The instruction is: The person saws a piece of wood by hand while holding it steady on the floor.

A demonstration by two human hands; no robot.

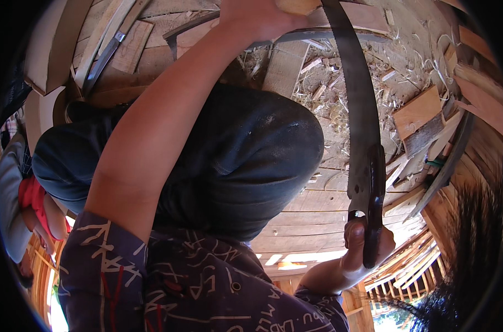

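Observation:
My right hand (367,243) is wrapped round the dark handle of a handsaw (362,105). Its long toothed blade points away from me, the teeth facing left, and the far end crosses a wooden board (365,19) at the top edge. My left arm reaches forward over my bent knee. On that board bears my left hand (260,19), its thumb stretched toward the saw blade; the other fingers run out of the picture. Whether the teeth touch the wood, I cannot tell.
Wood shavings (340,110) and offcuts cover the plank floor (307,213). Scrap boards (420,113) pile up on the right. At the far left lies a bladed tool with a silver collar (120,36), near a thick timber (55,44). Another person's red cloth (33,199) shows on the left.

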